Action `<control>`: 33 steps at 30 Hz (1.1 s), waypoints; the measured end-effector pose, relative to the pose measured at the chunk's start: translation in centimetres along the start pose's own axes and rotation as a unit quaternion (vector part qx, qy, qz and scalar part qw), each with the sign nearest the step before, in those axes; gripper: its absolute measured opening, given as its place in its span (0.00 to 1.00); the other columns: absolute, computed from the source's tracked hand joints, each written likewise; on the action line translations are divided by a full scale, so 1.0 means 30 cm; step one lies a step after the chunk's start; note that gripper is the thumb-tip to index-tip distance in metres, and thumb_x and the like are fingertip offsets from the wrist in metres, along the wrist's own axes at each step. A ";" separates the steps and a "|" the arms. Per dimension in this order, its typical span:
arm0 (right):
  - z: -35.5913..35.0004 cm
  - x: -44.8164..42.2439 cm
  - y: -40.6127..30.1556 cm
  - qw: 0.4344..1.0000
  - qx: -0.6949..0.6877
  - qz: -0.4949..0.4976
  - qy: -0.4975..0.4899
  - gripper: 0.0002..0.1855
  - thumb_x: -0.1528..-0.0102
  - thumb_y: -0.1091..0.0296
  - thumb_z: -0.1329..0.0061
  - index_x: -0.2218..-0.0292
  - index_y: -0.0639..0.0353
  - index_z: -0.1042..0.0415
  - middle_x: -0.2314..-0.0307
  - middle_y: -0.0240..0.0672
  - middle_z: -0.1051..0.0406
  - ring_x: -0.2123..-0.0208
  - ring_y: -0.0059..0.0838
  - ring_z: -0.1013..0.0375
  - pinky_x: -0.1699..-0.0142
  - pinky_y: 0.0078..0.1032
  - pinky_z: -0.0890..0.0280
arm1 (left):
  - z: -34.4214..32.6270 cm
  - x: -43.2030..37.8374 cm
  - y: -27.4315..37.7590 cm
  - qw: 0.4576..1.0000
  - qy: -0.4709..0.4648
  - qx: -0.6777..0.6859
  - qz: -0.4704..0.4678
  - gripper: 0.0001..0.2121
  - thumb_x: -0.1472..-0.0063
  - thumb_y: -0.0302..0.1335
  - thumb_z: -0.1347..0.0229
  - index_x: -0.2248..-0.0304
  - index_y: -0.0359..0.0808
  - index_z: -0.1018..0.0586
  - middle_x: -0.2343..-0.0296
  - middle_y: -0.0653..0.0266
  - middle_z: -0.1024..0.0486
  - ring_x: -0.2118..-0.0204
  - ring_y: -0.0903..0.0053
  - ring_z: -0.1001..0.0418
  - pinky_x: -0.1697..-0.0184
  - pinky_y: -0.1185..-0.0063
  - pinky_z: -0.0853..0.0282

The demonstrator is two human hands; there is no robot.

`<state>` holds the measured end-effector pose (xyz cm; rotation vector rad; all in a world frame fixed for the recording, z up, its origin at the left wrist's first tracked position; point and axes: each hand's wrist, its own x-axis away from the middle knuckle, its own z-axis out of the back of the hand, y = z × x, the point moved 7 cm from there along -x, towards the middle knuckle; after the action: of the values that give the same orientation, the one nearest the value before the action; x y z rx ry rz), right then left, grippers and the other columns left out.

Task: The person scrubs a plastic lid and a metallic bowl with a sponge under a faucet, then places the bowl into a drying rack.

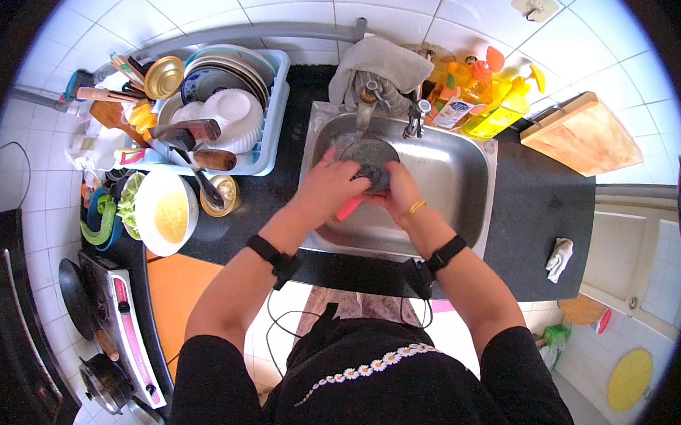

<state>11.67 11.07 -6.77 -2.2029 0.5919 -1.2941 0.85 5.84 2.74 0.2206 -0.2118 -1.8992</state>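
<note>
Both my hands hold a dark round dish (370,160) over the left part of the stainless steel sink (454,207), just below the metal faucet (366,104). My left hand (331,184) lies across the dish's left side, fingers bent over its edge. At its right side my right hand (399,190) grips the rim, thumb on top. A pink-red handle or strip (349,209) shows beneath the dish, between the hands; what it belongs to is hidden. Whether water runs from the faucet is hard to tell.
A blue dish rack (279,118) with plates, bowls and a cleaver stands left. In front are a white bowl of yellow liquid (170,217) and a gold tin (231,194). Soap bottles (498,109) line the sink's back right; a wooden cutting board (585,136) leans farther right, near a crumpled cloth (559,258).
</note>
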 end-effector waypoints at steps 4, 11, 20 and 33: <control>-0.027 0.003 0.026 0.997 -0.036 0.047 0.042 0.19 0.41 0.64 0.66 0.49 0.57 0.45 0.66 0.41 0.33 0.71 0.35 0.28 0.74 0.29 0.28 | -0.056 -0.014 0.019 0.993 -0.007 0.085 0.078 0.10 0.43 0.29 0.52 0.61 0.48 0.25 0.57 0.65 0.29 0.51 0.69 0.30 0.39 0.56 0.48; -0.009 0.059 -0.043 0.997 0.078 -0.008 0.009 0.22 0.41 0.63 0.71 0.46 0.56 0.47 0.60 0.46 0.30 0.69 0.40 0.23 0.71 0.33 0.25 | 0.024 0.013 -0.016 0.991 0.027 -0.124 -0.031 0.12 0.43 0.28 0.52 0.59 0.47 0.25 0.52 0.63 0.30 0.50 0.66 0.31 0.43 0.67 0.39; 0.056 0.035 -0.025 0.995 0.075 0.007 0.072 0.24 0.43 0.71 0.66 0.45 0.53 0.53 0.56 0.47 0.35 0.68 0.42 0.23 0.68 0.33 0.25 | -0.014 0.023 -0.152 0.961 0.169 0.093 0.199 0.15 0.43 0.22 0.49 0.55 0.36 0.27 0.51 0.54 0.32 0.52 0.58 0.31 0.49 0.68 0.34; -0.092 0.015 -0.021 0.999 -0.035 0.015 -0.014 0.25 0.43 0.77 0.66 0.45 0.56 0.53 0.56 0.48 0.34 0.67 0.46 0.23 0.69 0.36 0.23 | -0.046 -0.181 -0.234 0.827 0.139 0.411 0.358 0.12 0.39 0.34 0.47 0.69 0.30 0.27 0.79 0.57 0.28 0.76 0.65 0.27 0.72 0.72 0.30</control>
<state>9.50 10.70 -4.93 -2.2561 0.6662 -1.2422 -3.40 13.21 -0.10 0.8635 -0.7954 -0.9101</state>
